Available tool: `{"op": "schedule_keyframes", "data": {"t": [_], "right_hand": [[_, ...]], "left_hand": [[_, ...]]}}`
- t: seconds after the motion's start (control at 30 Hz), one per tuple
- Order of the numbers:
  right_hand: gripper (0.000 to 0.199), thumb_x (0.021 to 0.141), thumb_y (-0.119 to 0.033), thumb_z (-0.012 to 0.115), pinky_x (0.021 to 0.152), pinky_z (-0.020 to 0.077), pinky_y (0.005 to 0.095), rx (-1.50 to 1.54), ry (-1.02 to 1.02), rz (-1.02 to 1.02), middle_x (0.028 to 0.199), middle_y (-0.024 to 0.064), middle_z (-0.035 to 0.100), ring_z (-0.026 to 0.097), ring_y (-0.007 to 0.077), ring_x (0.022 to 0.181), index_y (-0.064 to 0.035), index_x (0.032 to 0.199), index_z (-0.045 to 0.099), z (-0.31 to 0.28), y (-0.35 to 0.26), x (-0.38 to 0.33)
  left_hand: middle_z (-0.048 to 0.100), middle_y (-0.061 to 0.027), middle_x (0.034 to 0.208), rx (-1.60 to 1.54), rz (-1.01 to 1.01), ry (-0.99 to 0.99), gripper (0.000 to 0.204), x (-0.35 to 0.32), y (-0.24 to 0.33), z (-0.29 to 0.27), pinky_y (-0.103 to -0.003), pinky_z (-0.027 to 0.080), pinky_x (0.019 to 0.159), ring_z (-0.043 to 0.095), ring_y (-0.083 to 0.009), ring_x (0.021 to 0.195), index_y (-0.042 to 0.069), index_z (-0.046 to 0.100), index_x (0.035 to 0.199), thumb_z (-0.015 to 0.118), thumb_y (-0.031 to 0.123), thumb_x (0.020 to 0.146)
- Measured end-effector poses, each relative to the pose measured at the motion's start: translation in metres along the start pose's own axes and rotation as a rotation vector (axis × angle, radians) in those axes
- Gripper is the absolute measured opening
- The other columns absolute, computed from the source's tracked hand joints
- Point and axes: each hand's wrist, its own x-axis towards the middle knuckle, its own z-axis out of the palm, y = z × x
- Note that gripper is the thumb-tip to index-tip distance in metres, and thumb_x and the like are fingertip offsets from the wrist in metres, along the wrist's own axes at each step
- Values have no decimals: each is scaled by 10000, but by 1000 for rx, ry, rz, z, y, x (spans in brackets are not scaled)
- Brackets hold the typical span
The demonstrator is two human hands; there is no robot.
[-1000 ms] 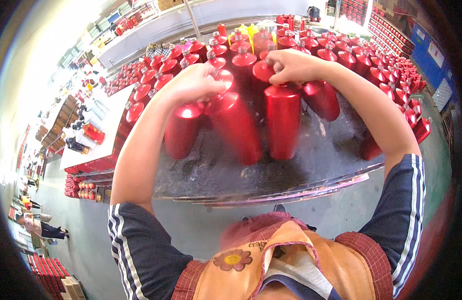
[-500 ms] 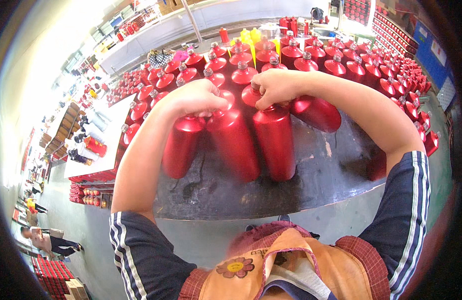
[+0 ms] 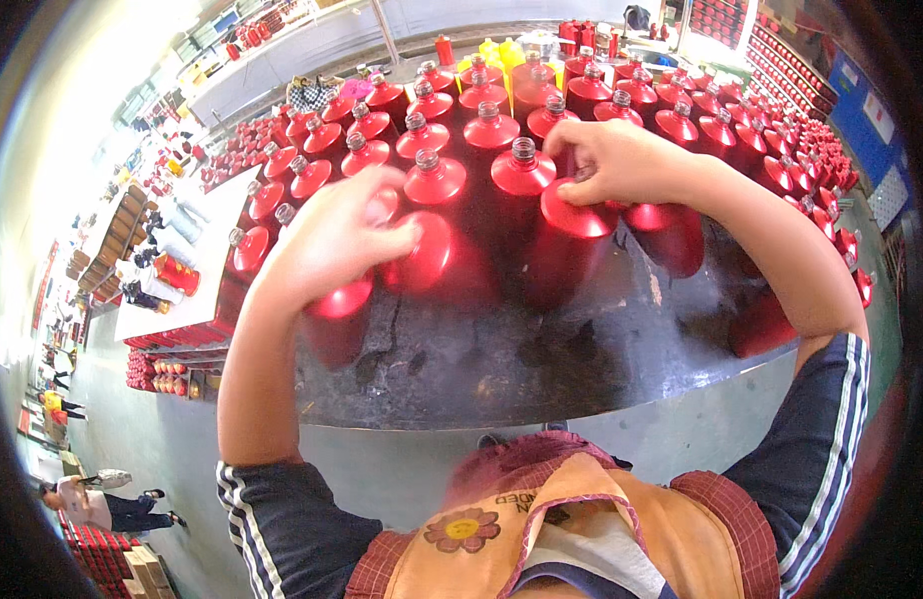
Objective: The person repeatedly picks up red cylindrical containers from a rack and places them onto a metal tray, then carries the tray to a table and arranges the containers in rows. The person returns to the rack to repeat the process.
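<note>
Many red bottles (image 3: pixel 486 132) part-hide yellow containers (image 3: pixel 503 54) | white table (image 3: pixel 187 309) left

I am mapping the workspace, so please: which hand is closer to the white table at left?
Left. The left hand is right of the white table, among red bottles; the right hand is farther right.

1. Left arm (image 3: pixel 257 369): bent, elbow outward; forearm angled toward 1 o'clock.
2. Left hand (image 3: pixel 340 232): at 10 o'clock, motion-blurred; thumb and forefinger parted.
3. Right arm (image 3: pixel 781 235): bent, elbow outward; forearm angled toward 10 o'clock.
4. Right hand (image 3: pixel 623 160): near 1 o'clock; thumb and forefinger spread.
</note>
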Motion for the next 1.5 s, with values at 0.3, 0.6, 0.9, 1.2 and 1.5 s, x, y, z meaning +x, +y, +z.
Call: {"op": "schedule_keyframes", "data": {"t": [0.3, 0.6, 0.9, 1.2, 1.5], "right_hand": [[255, 829, -241, 737, 493, 439, 297, 95, 52, 218, 646, 49, 610, 570, 116, 521, -31, 786, 599, -11, 46, -2], [309, 780, -282, 746, 573, 480, 348, -50, 83, 140, 621, 97, 601, 625, 184, 572, -24, 752, 579, -3, 64, 12], [374, 863, -374, 734, 628, 482, 353, -213, 84, 172, 702, 115, 627, 627, 201, 687, -15, 843, 629, 5, 82, 17], [364, 963, -414, 638, 434, 377, 237, 545, 576, 343, 616, -31, 541, 483, 52, 471, -78, 826, 614, 6, 107, -11], [235, 967, -276, 637, 619, 483, 240, 645, 698, 217, 849, 1, 624, 589, 76, 723, -55, 1042, 604, 17, 135, -11]], "left_hand": [[557, -59, 672, -217, -236, -48, 321, -80, -24, 16, -285, 478, 637, 537, -114, 629, 58, 662, 1027, 784, 211, 773], [588, 19, 637, -281, -257, 52, 143, -95, -23, 12, -213, 411, 564, 490, -17, 607, -6, 625, 807, 739, 79, 790], [555, 27, 628, -244, -275, 48, 180, -88, -21, 14, -217, 392, 554, 456, -17, 604, -5, 619, 784, 766, 99, 766], [611, 17, 765, -483, -289, 22, 214, -97, -22, 24, -193, 444, 631, 537, -21, 711, -15, 620, 890, 786, -24, 755], [559, 53, 698, -404, -240, -7, 269, -101, -15, 30, -178, 384, 566, 466, -11, 631, 4, 653, 935, 806, -39, 718]]}}
